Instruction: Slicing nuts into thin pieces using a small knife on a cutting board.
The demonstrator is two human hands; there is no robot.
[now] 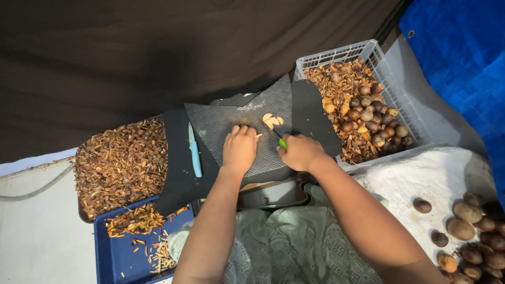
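Note:
My left hand [239, 149] presses down on a small pale piece [258, 136] on the dark textured mat [221, 123], fingers curled over it. My right hand [301, 152] grips a green-handled knife [282, 142], its blade pointing toward the left hand's fingertips. A few pale cut slices [272, 120] lie on the mat just beyond both hands. A second knife with a light blue handle [195, 152] rests on the mat to the left of my left hand.
A white slotted crate [390, 73] at the right holds brown round nuts and husk chips. A brown tray of chips [121, 163] sits at the left, a blue tray [123, 252] below it. Loose brown nuts [468, 231] lie on white cloth at lower right.

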